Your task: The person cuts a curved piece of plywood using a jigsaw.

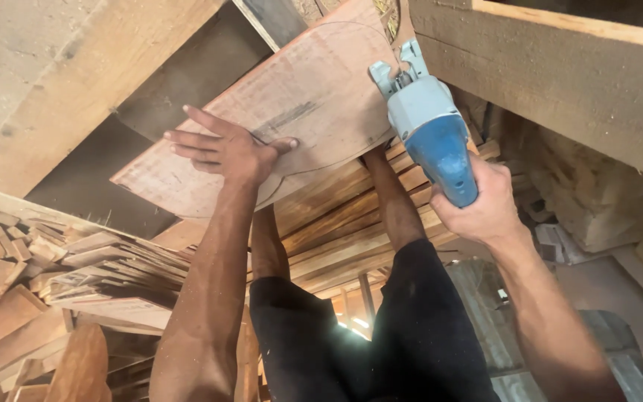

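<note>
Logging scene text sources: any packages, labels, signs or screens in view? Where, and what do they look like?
None visible: no package, sign, screen or legible label.
Nearest to a marking: a curved pencil line drawn on the reddish wooden board, under the left hand.
The blue and grey power tool in the right hand shows no label from this side.

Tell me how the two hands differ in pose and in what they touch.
The left hand lies flat with fingers spread on the wooden board; the right hand is wrapped around the blue power saw. The left holds nothing, the right carries the tool. Both are bare and reach over the same board.
</note>
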